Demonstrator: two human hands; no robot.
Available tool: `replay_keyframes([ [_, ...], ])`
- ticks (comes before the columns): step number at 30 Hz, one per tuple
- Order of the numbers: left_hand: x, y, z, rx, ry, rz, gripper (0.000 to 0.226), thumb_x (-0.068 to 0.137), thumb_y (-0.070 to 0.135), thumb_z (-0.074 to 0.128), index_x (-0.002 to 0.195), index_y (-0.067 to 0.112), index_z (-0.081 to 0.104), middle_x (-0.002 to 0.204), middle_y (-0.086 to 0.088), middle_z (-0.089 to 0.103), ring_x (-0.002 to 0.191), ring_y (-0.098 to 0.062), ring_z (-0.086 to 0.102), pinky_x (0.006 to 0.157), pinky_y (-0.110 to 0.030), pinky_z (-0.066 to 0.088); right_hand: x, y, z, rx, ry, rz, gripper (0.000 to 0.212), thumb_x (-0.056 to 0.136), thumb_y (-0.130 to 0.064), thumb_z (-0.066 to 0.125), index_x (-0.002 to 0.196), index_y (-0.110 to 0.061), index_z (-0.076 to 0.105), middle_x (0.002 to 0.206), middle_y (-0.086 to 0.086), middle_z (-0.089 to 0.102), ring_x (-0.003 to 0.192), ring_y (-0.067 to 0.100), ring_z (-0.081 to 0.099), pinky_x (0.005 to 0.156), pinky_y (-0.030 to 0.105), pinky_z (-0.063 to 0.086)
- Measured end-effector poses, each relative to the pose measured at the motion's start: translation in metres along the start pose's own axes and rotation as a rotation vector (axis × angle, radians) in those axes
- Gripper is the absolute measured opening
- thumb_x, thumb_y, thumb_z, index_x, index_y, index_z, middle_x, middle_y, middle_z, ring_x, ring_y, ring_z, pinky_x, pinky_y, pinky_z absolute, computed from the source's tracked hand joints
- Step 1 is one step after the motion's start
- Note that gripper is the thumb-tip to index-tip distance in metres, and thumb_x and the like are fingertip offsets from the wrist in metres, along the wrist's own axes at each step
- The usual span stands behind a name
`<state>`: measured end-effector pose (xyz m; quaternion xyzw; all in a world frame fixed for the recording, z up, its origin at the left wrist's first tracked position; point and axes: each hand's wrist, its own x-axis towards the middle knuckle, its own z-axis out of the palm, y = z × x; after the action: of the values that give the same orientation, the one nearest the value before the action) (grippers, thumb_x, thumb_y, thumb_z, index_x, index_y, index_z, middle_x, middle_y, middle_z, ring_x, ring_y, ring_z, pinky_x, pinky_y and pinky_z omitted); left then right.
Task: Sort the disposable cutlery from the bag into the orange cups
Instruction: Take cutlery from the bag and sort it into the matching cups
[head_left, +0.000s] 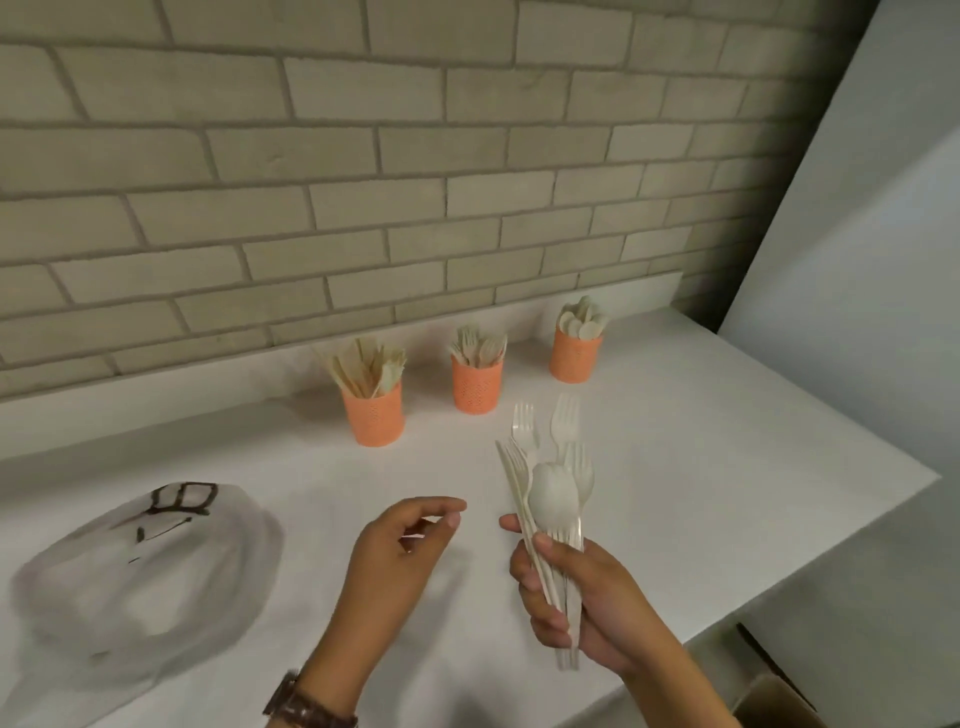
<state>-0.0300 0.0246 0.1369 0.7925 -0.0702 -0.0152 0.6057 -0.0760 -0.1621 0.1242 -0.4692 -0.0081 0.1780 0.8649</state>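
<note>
My right hand (587, 597) grips a bunch of cutlery (551, 499), white forks and one spoon, heads up, near the front edge of the worktop (727, 467). My left hand (400, 551) is beside it, fingers loosely bent, nothing in it. The bag (140, 577) lies by the front left corner; I cannot read its dark marks (182, 501). Along the back edge stand three orange cups: the left cup (373, 418), the middle cup (476, 387) with forks, and the right cup (574, 358) with spoons.

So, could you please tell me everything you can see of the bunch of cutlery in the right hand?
The bunch of cutlery is off-white and looks plastic: several forks and one spoon, heads up and fanned, handles gathered. The right hand grips the handles, holding it above the white counter, nearer than the middle orange cup. The left hand is close but not touching.
</note>
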Motion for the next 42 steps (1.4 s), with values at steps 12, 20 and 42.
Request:
replay_keyframes([
  [12, -0.01, 0.051, 0.173, -0.159, 0.006, -0.2, 0.008, 0.077, 0.032, 0.07, 0.077, 0.025, 0.073, 0.081, 0.012, 0.073, 0.084, -0.01, 0.066, 0.073, -0.013, 0.049, -0.054, -0.064, -0.112, -0.172, 0.05, -0.012, 0.039, 0.085, -0.035, 0.061, 0.116, -0.011, 0.06, 0.069, 0.008, 0.05, 0.042, 0.015, 0.038, 0.043, 0.024, 0.033],
  [20, 0.041, 0.059, 0.197, -0.195, 0.023, -0.179, 0.028, 0.062, 0.037, 0.077, 0.079, 0.014, 0.076, 0.05, 0.003, 0.064, 0.062, -0.009, 0.065, 0.083, -0.028, 0.055, -0.018, -0.091, -0.142, -0.054, -0.095, 0.021, 0.038, 0.09, -0.03, 0.051, 0.126, -0.021, 0.06, 0.077, 0.012, 0.058, 0.042, 0.012, 0.038, 0.042, 0.022, 0.03],
  [42, 0.136, 0.058, 0.217, -0.226, 0.17, -0.158, 0.022, 0.085, 0.007, 0.062, 0.065, 0.0, 0.068, 0.05, -0.014, 0.052, 0.05, -0.028, 0.053, 0.057, -0.015, 0.048, 0.092, -0.143, -0.179, -0.389, 0.001, 0.031, 0.035, 0.095, -0.024, 0.042, 0.092, 0.007, 0.057, 0.061, 0.021, 0.06, 0.043, 0.031, 0.058, 0.044, 0.033, 0.049],
])
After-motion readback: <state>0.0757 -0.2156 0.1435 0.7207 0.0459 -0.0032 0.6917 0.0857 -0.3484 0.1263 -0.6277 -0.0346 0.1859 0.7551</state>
